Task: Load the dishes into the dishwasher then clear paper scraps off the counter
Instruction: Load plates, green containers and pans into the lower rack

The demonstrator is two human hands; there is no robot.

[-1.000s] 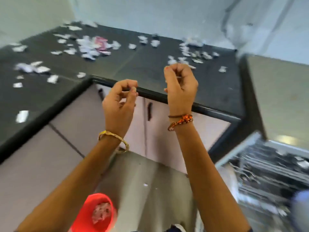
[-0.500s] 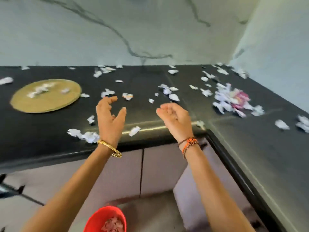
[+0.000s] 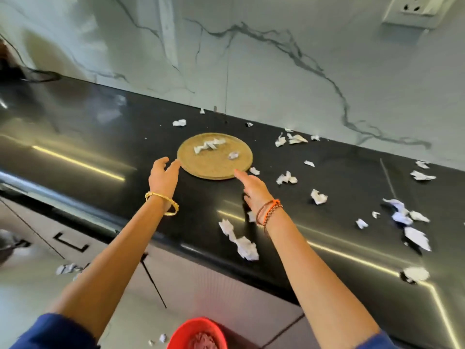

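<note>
Both hands, left hand [image 3: 163, 176] and right hand [image 3: 253, 188], now uncurled and empty, have reached the round mat [image 3: 214, 159], starting scrap clearance there.

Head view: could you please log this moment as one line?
left hand open, at gold mat | right hand open, reaching | paper scraps on counter

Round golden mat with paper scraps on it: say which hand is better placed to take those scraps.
Probably the left hand: it is open at the round golden mat's left rim, nearest the long white scrap. The right hand points at the near rim.
</note>
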